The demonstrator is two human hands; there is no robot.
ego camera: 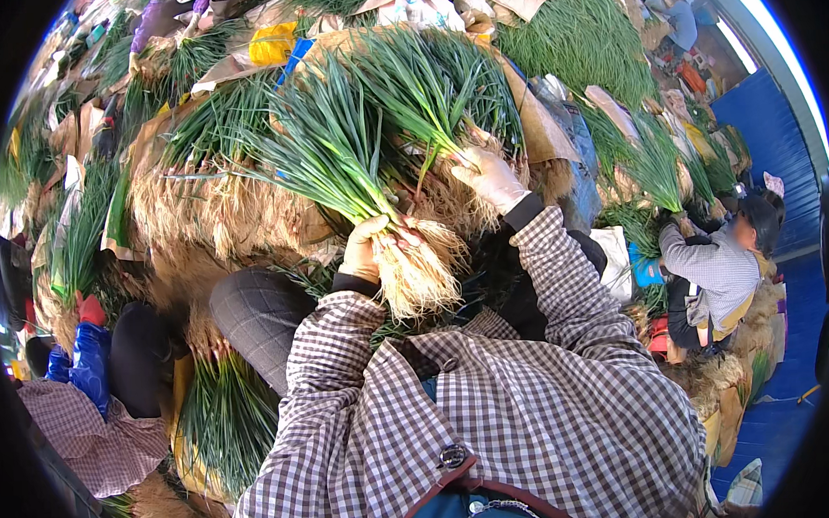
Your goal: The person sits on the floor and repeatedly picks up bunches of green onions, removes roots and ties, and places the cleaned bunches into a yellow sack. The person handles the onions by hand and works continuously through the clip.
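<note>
My left hand (361, 252) grips a thick bunch of green onions (357, 185) around the pale stems near the base. Its leaves fan up and to the left, and its straw-coloured roots (418, 276) hang over my lap. To the upper right, my right hand (492, 179), in a thin pale glove, closes on the base of a smaller group of green onion stalks (409, 98). Those stalks slant up and left over the pile. Before me lies a broad heap of green onions (225, 125), its fringe of roots (214, 204) facing me.
Brown wrapping sheets (533, 121) lie under and beside the heap. Another onion bunch (224, 409) rests left of my knee (259, 316). A co-worker (713, 269) sits at the right; another person's blue sleeve (89, 359) shows at the left. A yellow bag (272, 43) lies beyond the heap.
</note>
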